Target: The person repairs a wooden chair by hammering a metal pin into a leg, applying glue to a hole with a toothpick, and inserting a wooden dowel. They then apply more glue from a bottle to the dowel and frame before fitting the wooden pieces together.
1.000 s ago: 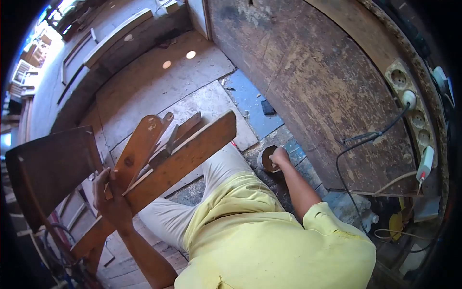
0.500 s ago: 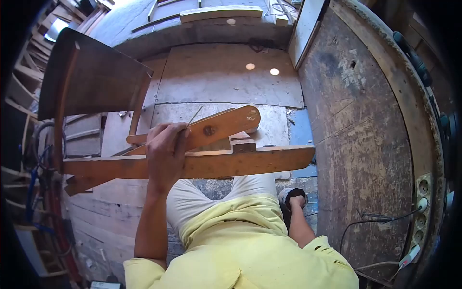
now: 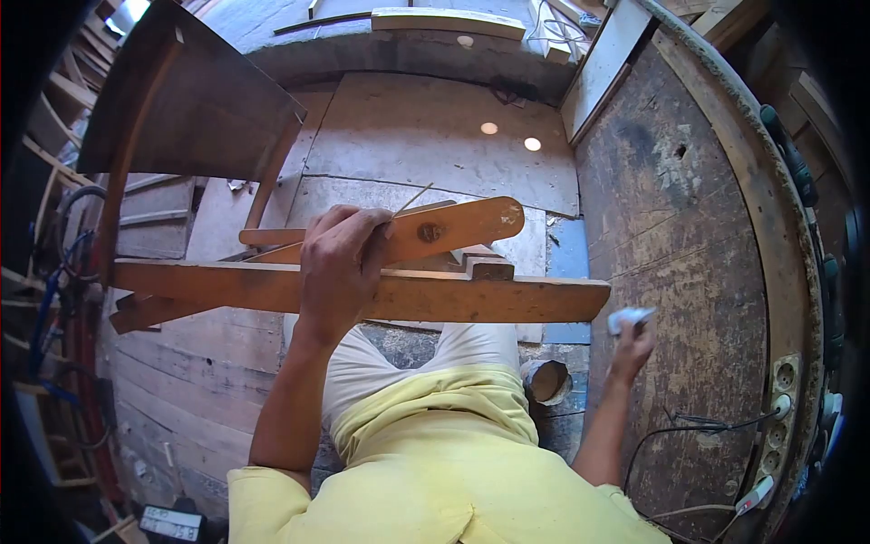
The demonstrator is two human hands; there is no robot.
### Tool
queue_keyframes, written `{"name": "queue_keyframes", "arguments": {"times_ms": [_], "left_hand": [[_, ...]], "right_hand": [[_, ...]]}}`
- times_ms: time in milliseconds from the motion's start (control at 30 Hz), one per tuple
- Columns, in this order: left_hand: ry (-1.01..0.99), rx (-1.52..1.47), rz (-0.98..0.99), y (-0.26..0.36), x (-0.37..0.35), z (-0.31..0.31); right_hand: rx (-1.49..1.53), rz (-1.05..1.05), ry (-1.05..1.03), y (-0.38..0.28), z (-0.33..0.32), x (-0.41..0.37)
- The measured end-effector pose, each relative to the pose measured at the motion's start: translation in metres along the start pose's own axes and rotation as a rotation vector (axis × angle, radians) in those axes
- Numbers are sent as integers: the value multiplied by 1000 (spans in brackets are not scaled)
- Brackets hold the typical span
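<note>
A wooden chair frame lies tipped on its side in front of me, with its dark backrest panel (image 3: 204, 100) at the upper left. My left hand (image 3: 343, 263) is closed at the long orange-brown rail (image 3: 489, 299), its wrist in front of it. A thin stick (image 3: 414, 199) sticks out between thumb and forefinger. Behind the rail, a round-ended wooden piece (image 3: 471, 220) slants upward. My right hand (image 3: 634, 348), off to the right, is closed around a crumpled whitish piece (image 3: 629, 318), blurred and perhaps a rag. An open round can (image 3: 548, 382) stands beside my leg.
A worn wooden panel (image 3: 680, 263) rises at my right, with a power strip (image 3: 778, 408) and cables on its edge. Boards (image 3: 449, 22) lie on the ledge ahead. Blue and red hoses or cables (image 3: 54, 317) hang at the left.
My right hand has come up from the can and out to the right, now with a whitish piece in it. My left hand keeps the stick; the view has shifted slightly.
</note>
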State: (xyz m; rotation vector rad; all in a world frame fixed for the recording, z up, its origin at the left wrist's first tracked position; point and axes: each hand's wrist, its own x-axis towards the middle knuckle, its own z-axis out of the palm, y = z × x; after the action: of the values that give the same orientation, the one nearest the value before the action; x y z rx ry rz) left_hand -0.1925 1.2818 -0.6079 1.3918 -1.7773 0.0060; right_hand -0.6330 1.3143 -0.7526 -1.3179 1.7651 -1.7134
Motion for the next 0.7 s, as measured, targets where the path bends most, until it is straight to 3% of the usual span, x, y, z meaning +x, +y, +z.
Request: {"name": "queue_keyframes", "arguments": {"times_ms": [133, 200, 333, 700], "left_hand": [[15, -10, -10, 2, 0, -1], [38, 15, 25, 0, 0, 0], [53, -7, 36, 0, 0, 0], [45, -18, 14, -1, -1, 0]], "right_hand": [[257, -100, -32, -141, 57, 29], [314, -81, -221, -171, 81, 29], [268, -68, -411, -183, 119, 17], [124, -110, -427, -185, 140, 12]]}}
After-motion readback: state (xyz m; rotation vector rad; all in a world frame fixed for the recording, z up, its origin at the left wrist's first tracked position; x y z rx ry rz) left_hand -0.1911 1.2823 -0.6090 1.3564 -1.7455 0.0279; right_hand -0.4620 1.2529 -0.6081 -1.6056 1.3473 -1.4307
